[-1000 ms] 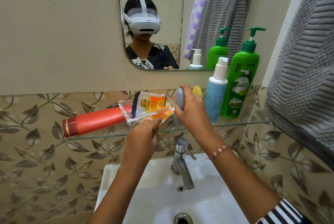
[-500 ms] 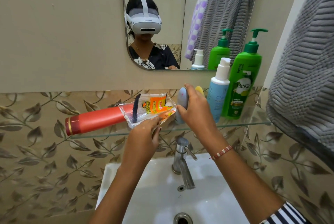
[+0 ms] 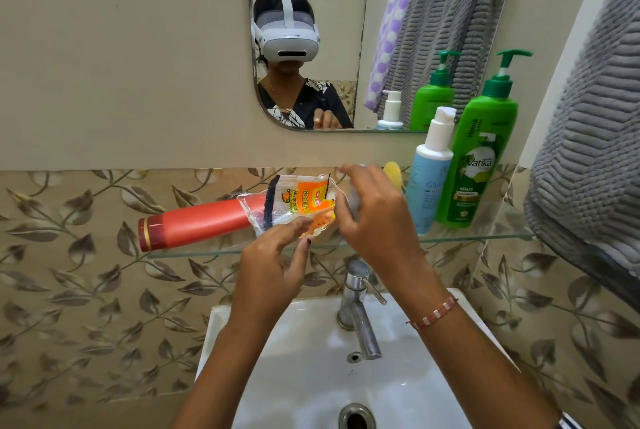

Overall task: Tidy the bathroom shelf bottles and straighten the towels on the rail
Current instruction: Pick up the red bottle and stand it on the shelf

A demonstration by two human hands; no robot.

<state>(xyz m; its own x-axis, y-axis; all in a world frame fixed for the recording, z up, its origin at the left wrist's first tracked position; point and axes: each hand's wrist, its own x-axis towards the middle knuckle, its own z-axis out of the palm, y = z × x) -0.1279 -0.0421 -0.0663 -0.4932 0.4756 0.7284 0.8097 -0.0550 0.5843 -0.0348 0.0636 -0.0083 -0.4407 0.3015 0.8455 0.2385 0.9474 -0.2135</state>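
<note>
Both hands busy at the glass shelf (image 3: pixel 485 238)

The left hand (image 3: pixel 273 262) pinches the scrub packet (image 3: pixel 298 203); the right hand (image 3: pixel 374 217) is closed round a pale bottle (image 3: pixel 354 201). The red bottle (image 3: pixel 197 224) lies flat, its long axis running nine to three, at ten o'clock from the left hand, which is nearer.

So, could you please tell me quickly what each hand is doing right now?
Left hand: fingers pinching the scrubber packet.
Right hand: closed around a pale bottle, mostly hidden.
</note>
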